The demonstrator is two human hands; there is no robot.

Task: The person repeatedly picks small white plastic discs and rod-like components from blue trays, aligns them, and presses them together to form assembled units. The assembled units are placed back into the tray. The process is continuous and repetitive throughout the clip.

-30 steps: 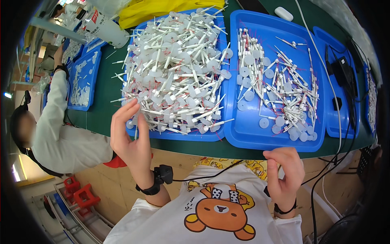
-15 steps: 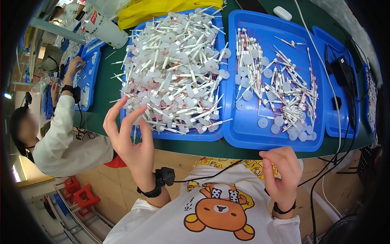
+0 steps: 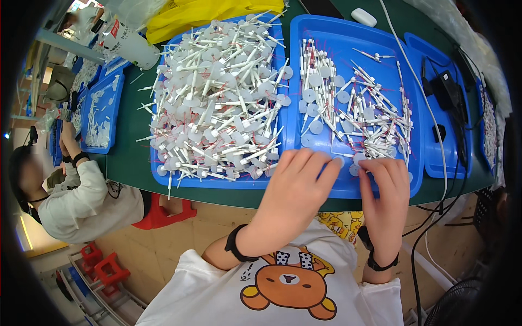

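Green table across the scene, bearing several blue trays. Near the middle, a big blue tray heaped with a tangle of white stick parts, each a thin stem with a round disc at one end. To its right, a second blue tray, sparser: sorted white sticks laid roughly in rows toward the far side, loose white discs scattered between. Further right, a third blue tray holding a black power adapter, with a white cable running down past the table's near edge. At far left, a co-worker in a pale sleeve beside smaller blue trays.

Both hands down at the near edge of the second tray. Left hand palm-down, fingers spread and curled over the rim, fingertips close to a small white disc. Right hand just beside it, fingers bent onto the tray floor near another white disc. Probably pinching or pressing a small part between them, though the fingers hide whatever is gripped, so cannot tell if anything is truly held.

For good work here: fingertips only, light pinch, one disc at a time, palms lifted clear of the sorted rows to avoid scattering them.
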